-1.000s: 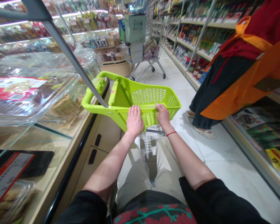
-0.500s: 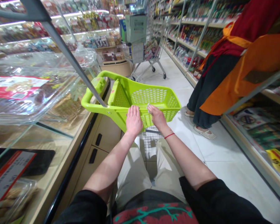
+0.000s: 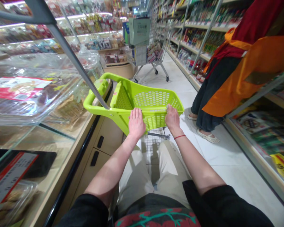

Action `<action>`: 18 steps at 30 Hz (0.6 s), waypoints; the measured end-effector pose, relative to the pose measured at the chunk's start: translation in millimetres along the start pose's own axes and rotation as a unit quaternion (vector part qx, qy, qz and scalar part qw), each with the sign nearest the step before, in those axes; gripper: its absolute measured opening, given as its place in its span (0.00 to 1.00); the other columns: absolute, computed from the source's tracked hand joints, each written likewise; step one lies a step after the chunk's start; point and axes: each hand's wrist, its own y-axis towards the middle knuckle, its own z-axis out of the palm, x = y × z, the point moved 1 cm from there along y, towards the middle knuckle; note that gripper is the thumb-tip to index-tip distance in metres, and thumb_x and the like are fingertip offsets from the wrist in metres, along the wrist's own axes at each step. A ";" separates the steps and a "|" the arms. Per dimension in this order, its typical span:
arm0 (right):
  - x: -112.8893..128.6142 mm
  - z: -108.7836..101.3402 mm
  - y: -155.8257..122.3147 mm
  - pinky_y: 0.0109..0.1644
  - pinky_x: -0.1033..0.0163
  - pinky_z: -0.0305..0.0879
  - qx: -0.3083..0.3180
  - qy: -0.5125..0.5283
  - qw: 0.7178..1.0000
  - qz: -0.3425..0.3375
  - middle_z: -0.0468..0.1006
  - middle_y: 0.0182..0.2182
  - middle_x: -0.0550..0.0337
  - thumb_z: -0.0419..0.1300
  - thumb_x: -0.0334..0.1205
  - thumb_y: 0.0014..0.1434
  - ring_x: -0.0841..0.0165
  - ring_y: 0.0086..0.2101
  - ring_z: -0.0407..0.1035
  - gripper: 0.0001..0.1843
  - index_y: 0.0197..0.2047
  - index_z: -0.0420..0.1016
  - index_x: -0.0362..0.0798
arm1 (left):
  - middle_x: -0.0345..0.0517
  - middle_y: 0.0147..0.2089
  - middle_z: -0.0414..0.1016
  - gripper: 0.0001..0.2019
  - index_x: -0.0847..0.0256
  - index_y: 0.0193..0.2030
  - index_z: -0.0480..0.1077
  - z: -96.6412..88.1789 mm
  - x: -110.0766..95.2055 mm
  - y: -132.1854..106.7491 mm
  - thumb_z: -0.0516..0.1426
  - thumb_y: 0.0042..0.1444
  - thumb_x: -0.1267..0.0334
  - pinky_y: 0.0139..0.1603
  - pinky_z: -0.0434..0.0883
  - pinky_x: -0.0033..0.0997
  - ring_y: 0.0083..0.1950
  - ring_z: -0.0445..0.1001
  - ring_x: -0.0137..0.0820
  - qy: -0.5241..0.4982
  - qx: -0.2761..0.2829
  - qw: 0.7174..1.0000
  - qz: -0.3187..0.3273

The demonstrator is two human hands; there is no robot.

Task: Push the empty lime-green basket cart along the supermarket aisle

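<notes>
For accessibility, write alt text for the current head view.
One person's left hand and right hand touch the near rim of a green basket in a shop aisle. Beyond stands a loaded cart; at right, another person wears an orange apron.

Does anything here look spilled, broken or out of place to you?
Nothing stands out. The green basket, with the left hand and right hand at its near side, looks whole; the loaded cart beyond stands upright, and the visible floor shows no spill.
</notes>
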 end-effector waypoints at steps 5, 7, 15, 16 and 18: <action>6.4 14.1 -7.1 0.69 0.44 0.64 -0.014 0.087 0.992 -0.088 0.74 0.63 0.41 0.55 0.26 0.55 0.55 0.63 0.67 0.33 0.65 0.69 0.40 | 0.71 0.75 0.55 0.39 0.84 0.73 0.52 2.3 -0.4 -0.6 0.54 0.55 0.67 0.80 0.45 0.52 0.79 0.49 0.50 0.003 -0.004 1.000 -0.003; 5.5 16.8 -8.0 0.70 0.43 0.63 -0.010 0.116 0.987 -0.107 0.74 0.63 0.44 0.54 0.26 0.55 0.56 0.64 0.67 0.33 0.64 0.70 0.44 | 0.72 0.75 0.56 0.39 0.84 0.73 0.52 2.9 -1.1 -0.7 0.54 0.55 0.67 0.80 0.45 0.52 0.79 0.50 0.50 0.002 -0.008 1.000 -0.002; 15.8 17.4 -5.0 0.68 0.47 0.65 -0.046 0.143 0.986 -0.075 0.71 0.64 0.36 0.52 0.26 0.54 0.57 0.64 0.68 0.33 0.64 0.67 0.38 | 0.72 0.75 0.56 0.39 0.84 0.72 0.52 4.5 -1.4 -0.4 0.54 0.55 0.68 0.80 0.46 0.53 0.79 0.50 0.51 -0.004 -0.012 1.000 -0.003; 17.9 17.4 -4.0 0.69 0.47 0.65 -0.060 0.144 0.985 -0.068 0.70 0.65 0.35 0.53 0.26 0.55 0.56 0.65 0.66 0.31 0.63 0.68 0.37 | 0.72 0.75 0.56 0.39 0.85 0.72 0.52 4.3 -1.2 -0.4 0.54 0.55 0.68 0.80 0.46 0.52 0.79 0.50 0.51 0.001 -0.010 1.000 -0.001; 21.5 18.5 -2.7 0.69 0.48 0.64 -0.071 0.145 0.985 -0.056 0.71 0.65 0.36 0.55 0.27 0.56 0.57 0.65 0.65 0.25 0.57 0.73 0.40 | 0.72 0.75 0.56 0.39 0.85 0.72 0.52 3.4 -0.8 -0.5 0.54 0.55 0.67 0.80 0.46 0.51 0.79 0.50 0.51 0.010 -0.008 1.000 0.003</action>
